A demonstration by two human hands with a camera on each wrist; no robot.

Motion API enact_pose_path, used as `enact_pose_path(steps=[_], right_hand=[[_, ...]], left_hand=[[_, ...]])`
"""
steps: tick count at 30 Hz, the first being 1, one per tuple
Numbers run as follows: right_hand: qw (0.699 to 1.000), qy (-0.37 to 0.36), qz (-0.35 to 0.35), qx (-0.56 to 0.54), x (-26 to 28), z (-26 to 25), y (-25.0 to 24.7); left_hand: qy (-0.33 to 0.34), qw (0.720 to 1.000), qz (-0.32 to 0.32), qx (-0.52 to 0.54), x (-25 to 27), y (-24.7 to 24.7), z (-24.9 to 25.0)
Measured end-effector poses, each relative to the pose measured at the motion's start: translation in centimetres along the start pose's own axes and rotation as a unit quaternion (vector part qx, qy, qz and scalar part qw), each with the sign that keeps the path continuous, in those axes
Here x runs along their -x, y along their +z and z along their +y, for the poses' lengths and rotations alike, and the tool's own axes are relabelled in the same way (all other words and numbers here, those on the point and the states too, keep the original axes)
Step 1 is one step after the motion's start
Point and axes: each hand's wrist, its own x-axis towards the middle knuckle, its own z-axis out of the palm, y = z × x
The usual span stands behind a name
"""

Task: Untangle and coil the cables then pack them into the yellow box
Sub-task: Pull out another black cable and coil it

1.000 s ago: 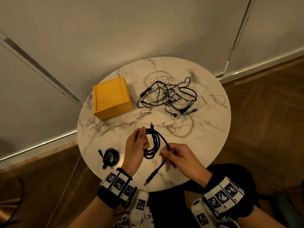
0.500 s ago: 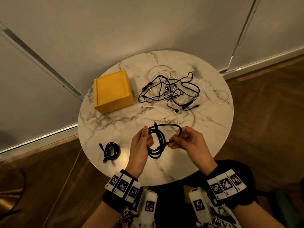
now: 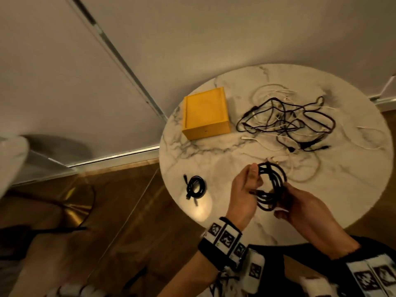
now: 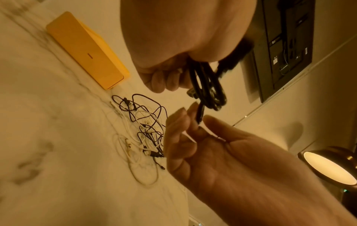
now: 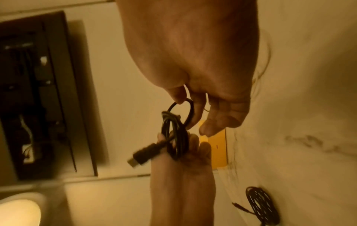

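Left hand [image 3: 244, 190] grips the black cable coil [image 3: 271, 187], thumb and curled fingers clamped on the bundle's left side, so the loops hang in the air between both hands, above the near part of the marble table [image 3: 342, 200]. Right hand [image 3: 300, 209] works the coil's lower right side; in the left wrist view its thumb and fingers pinch a short free run of the same cable just under the loops. In the right wrist view a plug end [image 5: 142, 155] sticks out sideways from the bundle, past the left fingers. Key relation: the coil's long axis runs away from the person, its ring standing roughly edge-on between the two sets of fingertips, left fingers on one flank, right fingers below and on the other. The loose tail lies right at the right fingertips, so the right hand is the nearer one for wrapping or tucking it, judged only. Yellow box [image 3: 205, 113] sits beyond and left of the left fingers, well apart from them, and looks closed on top from here. Finished small coil [image 3: 195, 187] lies on the table left of the left hand. Tangled pile [image 3: 287, 123] of black and white cables lies beyond both hands, untouched.
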Motion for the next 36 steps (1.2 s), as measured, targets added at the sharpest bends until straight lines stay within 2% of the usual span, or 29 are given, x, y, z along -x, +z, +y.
enact_pose_path(steps=[3, 6, 9, 11, 13, 16, 18, 22, 25, 29, 31, 33, 36], right_hand=[[0.995, -0.010, -0.020, 0.099, 0.2, 0.0, 2.1], [0.979, -0.034, -0.044, 0.195, 0.0, -0.2, 2.8], [0.928, -0.099, -0.067, 0.353, 0.1, -0.6, 2.7], [0.905, -0.151, -0.101, 0.385, 0.5, -0.5, 3.1], [0.900, -0.179, -0.101, 0.385, 0.7, -0.5, 3.8], [0.920, -0.154, -0.090, 0.348, 0.4, -0.6, 4.1], [0.937, -0.135, -0.060, 0.318, 0.1, -0.5, 3.5], [0.952, -0.134, 0.012, 0.275, -0.2, -0.3, 3.0], [0.953, -0.136, 0.027, 0.269, -0.4, 0.0, 3.0], [0.933, -0.145, -0.006, 0.328, -0.7, 0.9, 3.0], [0.929, -0.150, -0.031, 0.336, -0.7, 0.7, 3.0], [0.933, -0.164, -0.040, 0.317, -0.9, 0.1, 2.6], [0.936, -0.158, -0.069, 0.306, -1.5, -0.8, 1.7]], left_hand=[[-0.011, 0.999, 0.044, 0.010, -0.7, -1.0, -0.3], [0.017, 0.997, 0.068, 0.020, -1.6, -2.3, -1.2], [0.032, 0.997, 0.073, 0.013, -1.6, -2.8, -1.7], [0.011, 0.998, 0.063, 0.019, -1.2, -2.4, -1.5], [-0.007, 0.997, 0.051, 0.051, -0.8, -2.0, -1.0], [-0.017, 0.997, 0.037, 0.070, -0.7, -2.3, -0.8], [-0.022, 0.997, 0.010, 0.080, -0.6, -2.8, -1.0], [-0.005, 0.990, -0.049, 0.132, -0.1, -3.9, -1.8], [0.029, 0.991, -0.076, 0.102, 0.7, -4.1, -2.3], [0.015, 0.997, 0.018, 0.067, 0.4, -3.7, -2.3], [-0.010, 0.996, 0.035, 0.085, 0.0, -4.0, -2.4], [-0.030, 0.996, 0.009, 0.085, -0.2, -4.5, -2.6], [-0.057, 0.992, -0.072, 0.088, 0.1, -5.2, -3.1]])
